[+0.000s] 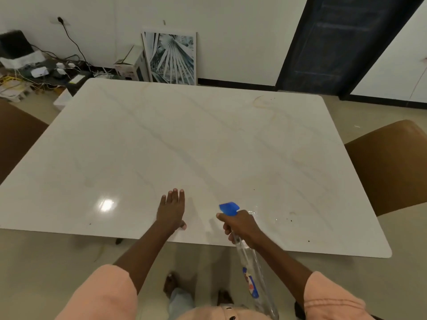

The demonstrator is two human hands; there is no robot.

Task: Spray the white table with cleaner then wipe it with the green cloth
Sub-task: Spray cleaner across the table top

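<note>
White marble-patterned table (184, 135), glossy, with faint grey and tan veins, a ring-shaped stain near its far right corner, scattered dark specks and a few wet droplets near its near right edge; a ceiling light reflects as a bright patch at the near left. Spray bottle (250, 269), clear plastic with a blue trigger head and a blue-and-red label, held tilted over the near edge, nozzle aimed at the tabletop. Right hand (240, 226) wrapped tight around the bottle neck below the trigger. Left hand (172, 210) flat on the table near its front edge, fingers spread, holding nothing. Brown chairs (392, 167) flank the table. A framed leaf print (171, 58) leans against the far wall, beside tangled cables (39, 68) on the floor.
</note>
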